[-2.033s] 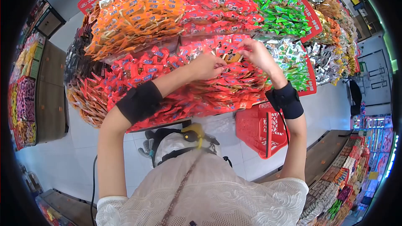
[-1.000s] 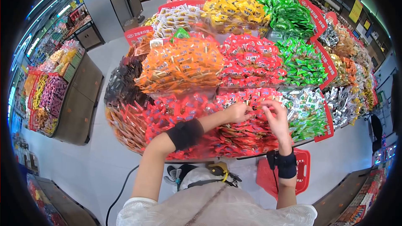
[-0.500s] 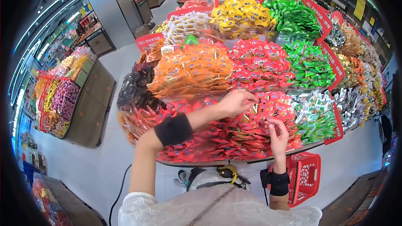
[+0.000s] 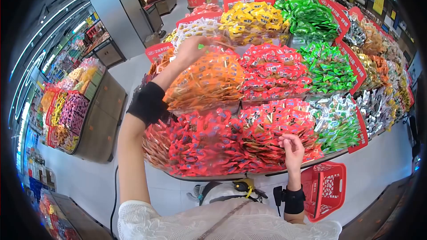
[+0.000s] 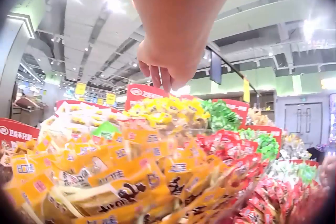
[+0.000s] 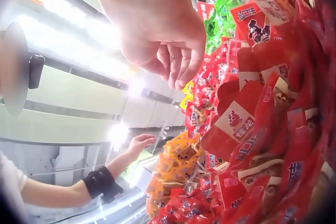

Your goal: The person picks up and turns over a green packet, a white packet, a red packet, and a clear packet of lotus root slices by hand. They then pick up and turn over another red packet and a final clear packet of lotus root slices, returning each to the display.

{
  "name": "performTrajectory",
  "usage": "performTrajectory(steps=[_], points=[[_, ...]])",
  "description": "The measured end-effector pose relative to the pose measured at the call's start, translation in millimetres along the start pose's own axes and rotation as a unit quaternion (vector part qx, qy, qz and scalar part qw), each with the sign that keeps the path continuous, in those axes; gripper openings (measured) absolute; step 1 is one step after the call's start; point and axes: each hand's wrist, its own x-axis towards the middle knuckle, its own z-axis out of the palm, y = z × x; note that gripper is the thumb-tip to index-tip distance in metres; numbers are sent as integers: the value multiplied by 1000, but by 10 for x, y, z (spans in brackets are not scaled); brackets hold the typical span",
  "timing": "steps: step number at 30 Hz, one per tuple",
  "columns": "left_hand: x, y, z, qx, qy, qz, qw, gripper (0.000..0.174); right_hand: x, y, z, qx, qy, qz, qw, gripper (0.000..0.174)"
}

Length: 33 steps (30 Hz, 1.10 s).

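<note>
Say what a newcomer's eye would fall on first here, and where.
Probably the big heap of orange packets, just left of centre in the head view, with the left hand above its far side. Next, the red packets in front of it, the right hand close by. The red basket at lower right also stands out.

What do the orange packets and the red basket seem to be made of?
Orange packets: likely thin plastic film, glossy and printed, given creases and bright highlights. Red basket: probably rigid molded plastic, smooth, judging by its patterned cutout wall.
</note>
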Motion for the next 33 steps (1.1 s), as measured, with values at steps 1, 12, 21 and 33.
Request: performTrajectory(steps=[1, 12, 21, 33], points=[[67, -132, 38, 17, -11, -14, 1000, 20, -11, 14, -10, 0, -1, 0, 1000, 13], [518, -408, 602, 158, -43, 55, 985, 18, -76, 61, -47, 23, 26, 32, 999, 14], [578, -474, 779, 246, -66, 92, 963, 12, -85, 46, -79, 20, 21, 22, 999, 13], [659, -487, 850, 242, -7, 65, 968, 9, -106, -30, -15, 4, 13, 20, 1000, 15]])
